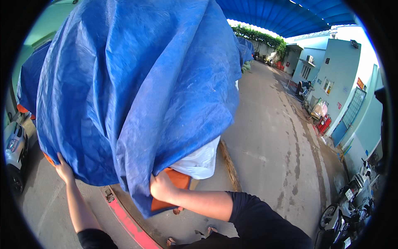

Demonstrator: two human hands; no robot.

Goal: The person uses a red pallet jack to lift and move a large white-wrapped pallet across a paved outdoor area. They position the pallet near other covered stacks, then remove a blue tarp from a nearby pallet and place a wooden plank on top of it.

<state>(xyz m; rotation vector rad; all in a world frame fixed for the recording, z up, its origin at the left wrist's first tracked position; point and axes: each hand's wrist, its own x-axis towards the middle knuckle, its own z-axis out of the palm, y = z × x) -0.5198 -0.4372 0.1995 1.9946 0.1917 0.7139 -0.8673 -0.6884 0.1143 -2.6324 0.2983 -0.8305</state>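
Observation:
A big blue tarp [137,95] with an orange underside drapes in deep folds over a tall load. At its lower left edge, my left hand [65,170] grips the hem, fingers partly hidden by the sheet. My right hand [162,188] is closed round a bunched fold at the lower middle, where the orange underside [171,176] is turned outward. White plastic sheeting [199,159] shows from beneath the tarp, right of that hand. What the tarp covers is otherwise hidden.
Below the tarp runs a red metal bar [132,224], with a wooden beam [230,166] to its right. A silver vehicle [15,145] stands at left. Parked motorbikes [346,207] are at lower right. Along the right wall stand a red hand truck [324,123] and a loaded cart [318,111].

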